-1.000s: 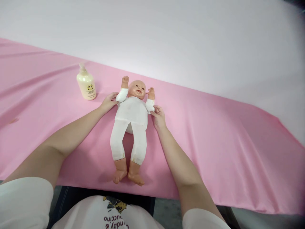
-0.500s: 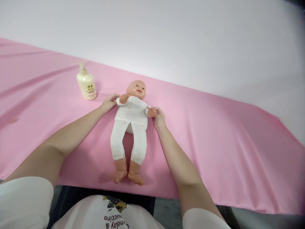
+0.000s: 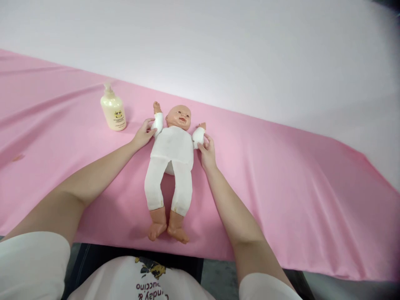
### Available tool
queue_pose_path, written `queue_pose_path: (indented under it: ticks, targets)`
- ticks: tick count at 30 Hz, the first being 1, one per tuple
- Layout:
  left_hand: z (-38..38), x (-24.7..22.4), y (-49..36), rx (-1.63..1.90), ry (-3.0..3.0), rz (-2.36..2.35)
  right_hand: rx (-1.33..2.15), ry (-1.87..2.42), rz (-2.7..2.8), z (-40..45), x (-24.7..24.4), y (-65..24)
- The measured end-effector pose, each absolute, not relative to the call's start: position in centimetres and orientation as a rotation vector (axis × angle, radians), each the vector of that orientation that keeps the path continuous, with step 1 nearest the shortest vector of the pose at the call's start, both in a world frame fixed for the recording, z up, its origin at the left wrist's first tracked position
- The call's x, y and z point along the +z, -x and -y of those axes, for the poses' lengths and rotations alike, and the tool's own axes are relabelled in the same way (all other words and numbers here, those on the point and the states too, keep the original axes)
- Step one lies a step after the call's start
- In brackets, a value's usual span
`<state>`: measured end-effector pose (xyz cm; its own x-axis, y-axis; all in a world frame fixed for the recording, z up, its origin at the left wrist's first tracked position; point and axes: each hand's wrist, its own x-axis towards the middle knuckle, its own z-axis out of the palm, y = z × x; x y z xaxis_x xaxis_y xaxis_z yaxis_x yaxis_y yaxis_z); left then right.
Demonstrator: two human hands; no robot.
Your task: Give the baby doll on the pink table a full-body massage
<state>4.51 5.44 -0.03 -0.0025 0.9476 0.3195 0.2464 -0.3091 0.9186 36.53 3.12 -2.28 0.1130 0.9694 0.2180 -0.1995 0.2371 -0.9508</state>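
A baby doll point(image 3: 172, 145) in a white cloth body lies on its back, feet toward me, with both its arms raised beside its head. My left hand point(image 3: 145, 132) is closed around the doll's arm at the left, thumb on the near side and fingers on the outer side. At the right, my right hand point(image 3: 208, 151) grips the doll's other arm near the elbow between thumb and fingers. Parts of my fingertips are hidden behind the white sleeves.
A pump bottle point(image 3: 114, 111) of pale yellow liquid stands left of the doll. Pink cloth point(image 3: 268, 187) covers the table, with folds at the right and left. Behind it rises a plain white surface point(image 3: 200, 54).
The doll's arms have swung up from its chest and side to beside its head. My hands have shifted only slightly; the doll's body and the bottle stay put.
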Motion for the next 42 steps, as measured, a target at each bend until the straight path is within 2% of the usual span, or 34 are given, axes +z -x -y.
queue_pose_path:
  ticks: [12,20,29,42]
  targets:
    - [-5.1,0.8,-4.4,1.169,-1.976,-1.456,0.993,1.011,1.218,-3.5,-2.9,-36.7]
    - [-4.8,1.3,-4.5,1.126,-1.943,-1.479,0.943,1.071,1.213,-3.6,-3.2,-36.7]
    - [-5.2,0.8,-4.4,1.220,-1.644,-1.359,1.060,0.857,1.113,-3.4,-2.4,-36.5]
    - [-5.2,1.0,-4.9,1.399,-1.204,-1.025,1.119,0.912,1.039,-3.4,-2.5,-36.8]
